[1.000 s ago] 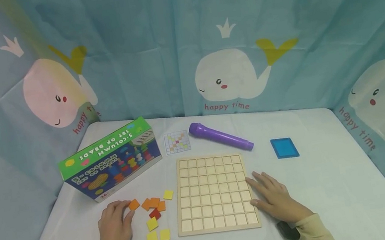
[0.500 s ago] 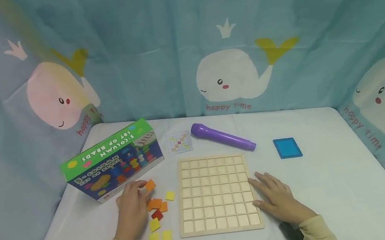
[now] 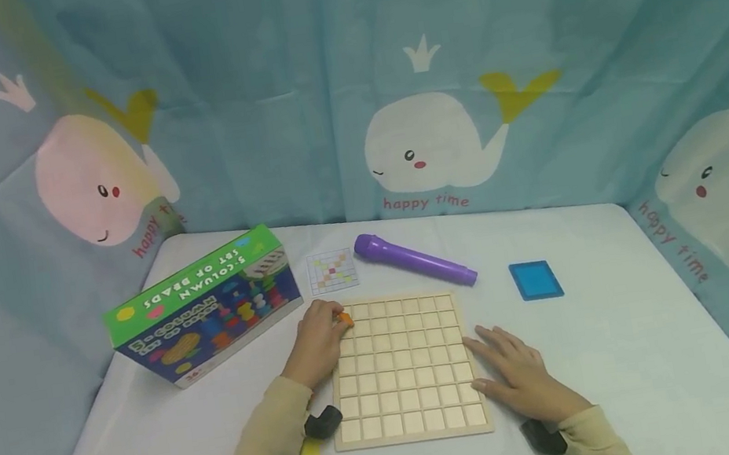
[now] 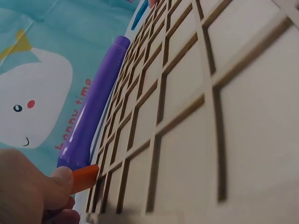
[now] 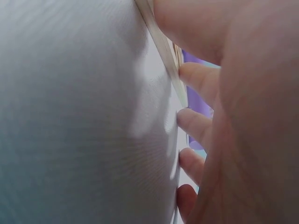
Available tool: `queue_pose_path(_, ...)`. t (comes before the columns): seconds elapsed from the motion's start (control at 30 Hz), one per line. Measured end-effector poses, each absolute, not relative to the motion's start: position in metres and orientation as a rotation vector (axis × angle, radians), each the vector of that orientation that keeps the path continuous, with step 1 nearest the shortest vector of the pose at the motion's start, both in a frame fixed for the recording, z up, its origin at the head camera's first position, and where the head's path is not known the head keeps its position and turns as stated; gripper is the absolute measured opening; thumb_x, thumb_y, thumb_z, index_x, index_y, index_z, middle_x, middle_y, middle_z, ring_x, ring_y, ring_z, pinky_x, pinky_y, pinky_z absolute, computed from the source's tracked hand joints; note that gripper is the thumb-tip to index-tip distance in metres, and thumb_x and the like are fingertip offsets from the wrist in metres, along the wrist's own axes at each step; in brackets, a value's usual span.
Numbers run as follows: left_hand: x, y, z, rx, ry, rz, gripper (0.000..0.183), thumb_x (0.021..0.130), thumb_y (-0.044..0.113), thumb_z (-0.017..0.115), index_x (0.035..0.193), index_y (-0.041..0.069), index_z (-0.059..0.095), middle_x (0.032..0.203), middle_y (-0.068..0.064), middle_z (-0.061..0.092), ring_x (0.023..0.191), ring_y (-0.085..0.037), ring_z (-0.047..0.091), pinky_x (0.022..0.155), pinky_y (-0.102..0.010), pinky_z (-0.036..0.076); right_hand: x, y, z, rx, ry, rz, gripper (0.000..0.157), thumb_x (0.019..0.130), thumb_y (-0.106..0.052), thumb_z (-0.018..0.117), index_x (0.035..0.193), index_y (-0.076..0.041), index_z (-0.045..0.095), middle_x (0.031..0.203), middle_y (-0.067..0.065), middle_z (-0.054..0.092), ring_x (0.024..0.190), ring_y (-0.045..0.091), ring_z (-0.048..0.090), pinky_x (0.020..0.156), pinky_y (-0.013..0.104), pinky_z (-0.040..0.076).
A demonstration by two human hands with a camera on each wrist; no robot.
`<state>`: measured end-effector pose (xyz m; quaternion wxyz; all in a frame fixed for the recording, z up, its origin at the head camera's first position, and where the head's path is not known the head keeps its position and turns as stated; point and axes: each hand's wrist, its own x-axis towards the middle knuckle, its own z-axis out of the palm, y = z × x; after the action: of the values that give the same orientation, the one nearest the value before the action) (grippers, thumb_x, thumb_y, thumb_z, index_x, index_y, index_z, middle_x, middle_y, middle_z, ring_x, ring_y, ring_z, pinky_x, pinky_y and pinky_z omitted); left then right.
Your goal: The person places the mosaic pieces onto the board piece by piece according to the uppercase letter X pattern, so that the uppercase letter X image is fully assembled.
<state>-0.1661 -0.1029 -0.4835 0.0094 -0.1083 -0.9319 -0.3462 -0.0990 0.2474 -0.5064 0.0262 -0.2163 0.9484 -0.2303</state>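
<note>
My left hand [image 3: 317, 342] pinches an orange square tile [image 4: 85, 179] between thumb and fingers, at the far left corner of the wooden grid board [image 3: 404, 368]. In the left wrist view the tile's edge is tilted over the corner cells; whether it touches the board I cannot tell. The cells in view hold no tiles. My right hand [image 3: 518, 376] lies with spread fingers at the board's right edge, thumb and a fingertip touching the rim. A yellow tile [image 3: 309, 450] shows beside my left sleeve, which hides most of the other loose tiles.
Behind the board lie a printed pattern card [image 3: 332, 271] and a purple toy microphone [image 3: 415, 259]. A blue square tray [image 3: 536, 281] is at the right. The green and blue bead-set box [image 3: 204, 308] stands at the left. A whale-print curtain [image 3: 296, 159] surrounds the white table.
My left hand has lifted an orange tile from the loose pile and carried it right and away from me to the board's far left corner. My right hand has stayed at the right edge.
</note>
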Motion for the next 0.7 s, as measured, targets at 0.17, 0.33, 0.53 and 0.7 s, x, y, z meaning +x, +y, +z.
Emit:
queue_pose_path(0.17,-0.167,-0.095,-0.484,-0.446,-2.901,-1.042,0.028,0.097,0.013,0.055,0.121,0.0,0.054,0.115,-0.011,0.054,0.11,-0.028,0.051,0.09,-0.046,0.041,-0.1,0.247,-0.509,-0.677,2.942,-0.703,0.064,0.092,-0.044,0.06,0.148,-0.025,0.036,0.155,0.009,0.029,0.14,0.039,0.021,0.097,0.07,0.025)
queue_pose_path(0.33,-0.167,-0.092,-0.485,-0.498,-2.934,-0.957,0.025,0.096,0.013,0.056,0.118,0.001,0.057,0.114,-0.01,0.055,0.108,-0.028,0.051,0.087,-0.043,0.042,-0.1,0.248,-0.512,-0.671,2.945,-0.686,0.064,0.092,-0.046,0.058,0.149,-0.028,0.034,0.155,0.008,0.028,0.141,0.038,0.02,0.097,0.068,0.025)
queue_pose_path(0.53,-0.166,-0.091,-0.486,-0.547,-2.969,-0.883,0.021,0.094,0.009,0.059,0.114,0.003,0.059,0.111,-0.008,0.056,0.106,-0.027,0.051,0.085,-0.043,0.042,-0.1,0.248,-0.512,-0.671,2.949,-0.684,0.064,0.092,-0.046,0.059,0.148,-0.027,0.035,0.155,0.008,0.028,0.141,0.038,0.021,0.097,0.068,0.025)
queue_pose_path(0.7,-0.164,-0.091,-0.484,-0.588,-2.957,-0.842,0.02,0.092,0.008,0.062,0.112,0.005,0.06,0.11,-0.006,0.057,0.106,-0.026,0.052,0.084,-0.042,0.043,-0.1,0.248,-0.511,-0.653,2.944,-0.684,0.064,0.092,-0.046,0.058,0.149,-0.027,0.035,0.155,0.007,0.028,0.141,0.038,0.02,0.098,0.068,0.024)
